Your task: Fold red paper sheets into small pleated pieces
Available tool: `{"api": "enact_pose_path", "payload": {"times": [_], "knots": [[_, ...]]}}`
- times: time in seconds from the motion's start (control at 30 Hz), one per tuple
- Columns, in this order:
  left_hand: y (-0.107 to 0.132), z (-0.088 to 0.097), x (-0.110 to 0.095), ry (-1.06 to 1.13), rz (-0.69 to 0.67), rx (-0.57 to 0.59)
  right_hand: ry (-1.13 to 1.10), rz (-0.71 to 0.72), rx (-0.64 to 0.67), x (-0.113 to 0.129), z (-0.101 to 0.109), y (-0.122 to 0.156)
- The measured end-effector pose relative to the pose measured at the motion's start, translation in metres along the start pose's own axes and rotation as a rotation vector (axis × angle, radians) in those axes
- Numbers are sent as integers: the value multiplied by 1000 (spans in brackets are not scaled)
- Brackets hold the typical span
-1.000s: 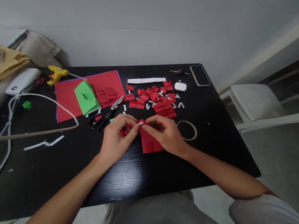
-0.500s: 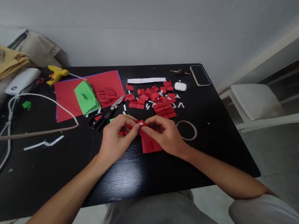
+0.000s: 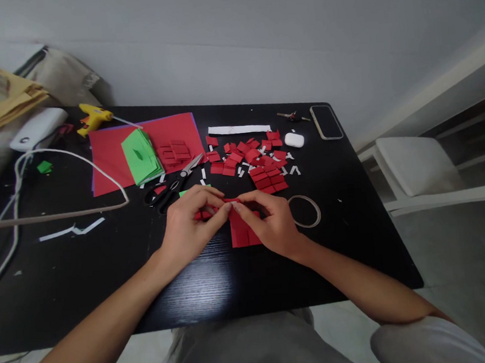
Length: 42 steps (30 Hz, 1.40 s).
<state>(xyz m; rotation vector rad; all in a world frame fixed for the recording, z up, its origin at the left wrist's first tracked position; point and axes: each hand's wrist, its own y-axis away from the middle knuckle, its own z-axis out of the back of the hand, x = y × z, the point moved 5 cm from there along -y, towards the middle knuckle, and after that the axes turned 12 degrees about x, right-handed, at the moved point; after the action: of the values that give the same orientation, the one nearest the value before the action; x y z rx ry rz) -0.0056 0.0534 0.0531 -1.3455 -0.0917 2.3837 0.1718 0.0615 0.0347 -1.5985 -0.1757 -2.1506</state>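
Observation:
My left hand [image 3: 192, 218] and my right hand [image 3: 270, 219] meet over the near middle of the table, both pinching a small red paper piece [image 3: 232, 200] between thumbs and fingers. A bit of white shows at the thumb tips. Below them a larger red paper piece [image 3: 240, 234] lies flat, partly covered by my right hand. More red paper shows under my left fingers. Beyond my hands lie a heap of cut red paper pieces [image 3: 254, 154] and small white strips. Black-handled scissors [image 3: 177, 182] rest past my left hand, blades apart.
Green paper stack [image 3: 141, 157] lies on red sheets [image 3: 106, 170]. Behind is a yellow glue gun [image 3: 93, 117]. A white cable [image 3: 93, 162] loops across the left. To the right are a ring [image 3: 305, 211], white case [image 3: 294, 140], keys [image 3: 293, 116] and phone [image 3: 326, 122].
The small red piece has tilted or folded between my fingertips, so its white patch now shows only as a sliver. My thumbs have come closer together.

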Motion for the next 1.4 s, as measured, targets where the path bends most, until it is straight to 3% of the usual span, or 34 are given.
{"api": "enact_pose_path", "payload": {"times": [0.23,0.4,0.6,0.9,1.0,1.13,1.3,1.4], "knots": [[0,2,9,163,141,8,1,65,-59,3,2,2],[-1,5,20,306,273,-8,-118,-22,-71,-1,6,-1],[-3,-6,19,308,235,157,-226,-102,10,-7,2,-3],[-3,-15,25,179,237,255,-254,-194,85,-22,5,-11],[-6,3,32,39,269,184,-160,-195,10,-32,14,-20],[-12,42,40,-437,359,38,82,-185,-36,-43,18,-31],[-10,64,60,-767,563,155,529,-104,-4,-34,19,-34],[-5,68,71,-831,616,218,649,-76,15,-26,42,-23]]}}
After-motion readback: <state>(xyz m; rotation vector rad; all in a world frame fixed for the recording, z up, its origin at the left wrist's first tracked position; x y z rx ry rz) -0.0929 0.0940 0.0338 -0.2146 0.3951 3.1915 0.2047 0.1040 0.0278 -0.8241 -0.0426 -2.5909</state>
